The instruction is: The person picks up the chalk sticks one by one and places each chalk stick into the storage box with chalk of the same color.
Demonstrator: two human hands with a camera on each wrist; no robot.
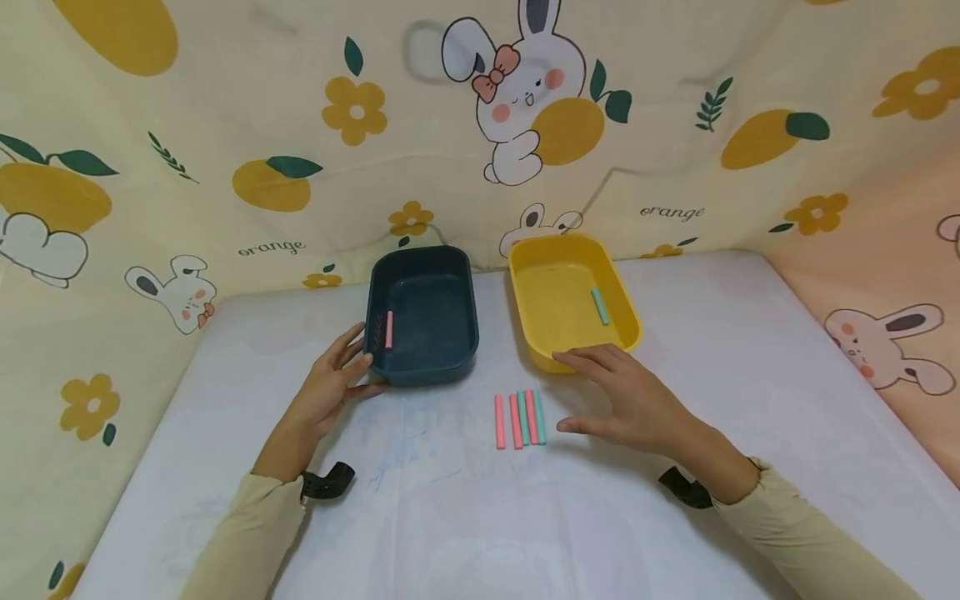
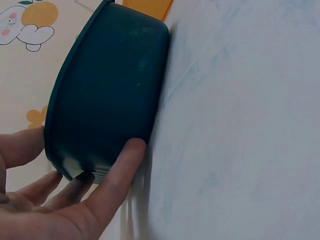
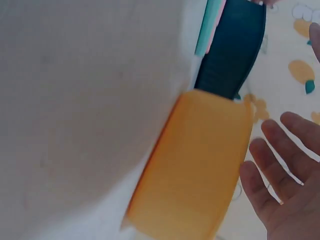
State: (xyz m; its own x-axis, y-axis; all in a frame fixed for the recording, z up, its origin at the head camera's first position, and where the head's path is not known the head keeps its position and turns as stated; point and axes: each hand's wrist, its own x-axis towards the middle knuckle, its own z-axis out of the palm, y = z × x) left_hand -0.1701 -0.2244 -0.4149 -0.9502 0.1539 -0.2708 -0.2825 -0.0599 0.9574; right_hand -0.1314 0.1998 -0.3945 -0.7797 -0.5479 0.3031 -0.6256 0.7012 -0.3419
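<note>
My left hand (image 1: 330,385) grips the near left corner of a dark teal tub (image 1: 442,375), its thumb on the front wall and its fingers at the side, as the left wrist view shows. A pink chalk stick (image 1: 389,330) lies inside that tub. Over the near edge of a yellow tub (image 1: 542,358), my right hand (image 1: 633,398) is held with spread fingers and an unfilled palm. That tub contains a green chalk stick (image 1: 601,306). Several pink chalk sticks (image 1: 500,422) and green chalk sticks (image 1: 540,419) lie side by side on the table, left of my right hand.
Both tubs stand at the back of a table with a white cover (image 1: 465,533), the yellow one right of the teal one. Behind them hangs a cream cloth (image 1: 420,158) printed with rabbits and oranges. Each wrist carries a black camera mount (image 1: 330,481).
</note>
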